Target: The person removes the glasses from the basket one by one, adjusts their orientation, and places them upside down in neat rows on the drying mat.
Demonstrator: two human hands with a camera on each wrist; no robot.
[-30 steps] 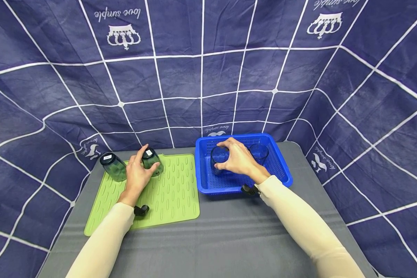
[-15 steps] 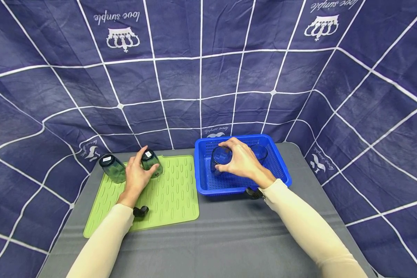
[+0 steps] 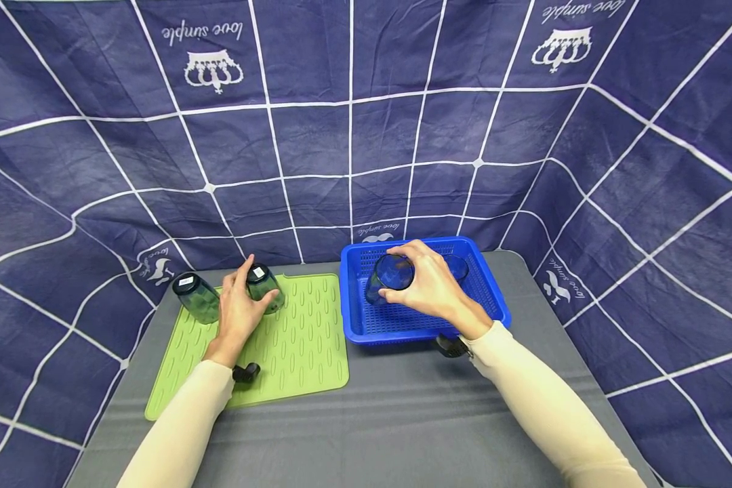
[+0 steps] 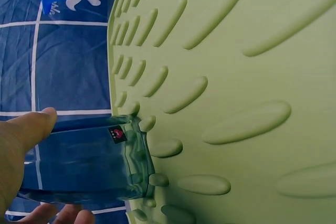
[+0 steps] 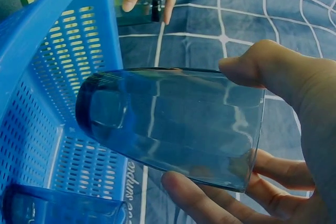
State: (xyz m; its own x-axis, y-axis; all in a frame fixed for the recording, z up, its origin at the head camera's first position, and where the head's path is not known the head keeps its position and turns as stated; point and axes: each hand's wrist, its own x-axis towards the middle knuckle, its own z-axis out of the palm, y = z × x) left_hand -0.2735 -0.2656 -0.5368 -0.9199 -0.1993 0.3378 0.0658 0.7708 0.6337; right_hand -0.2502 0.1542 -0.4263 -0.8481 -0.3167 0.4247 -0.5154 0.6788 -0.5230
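My left hand (image 3: 239, 308) has thumb and fingers around an upside-down tinted drinking glass (image 3: 267, 283), whose rim meets the green ribbed mat (image 3: 305, 339); the left wrist view shows a small dark label on this glass (image 4: 84, 161). Just left of it, a second inverted glass (image 3: 198, 299) stands on the mat. Over at the blue basket (image 3: 396, 337), my right hand (image 3: 430, 285) grips a blue-tinted glass (image 5: 173, 124) near its open rim, thumb on one side and fingers on the other. It tilts, its base pointing into the basket. Another glass (image 3: 459, 266) sits in the basket, partly behind the hand.
A grey-covered table (image 3: 402, 420) carries the mat and basket side by side, with a narrow gap between. Dark blue cloth with white grid lines (image 3: 378, 135) hangs behind and along both sides. The basket's walls rise around the glasses there.
The glass in my right hand has tipped from near upright, its rim shifting right and toward me. My left hand keeps its place on the inverted glass. The head view has shifted slightly.
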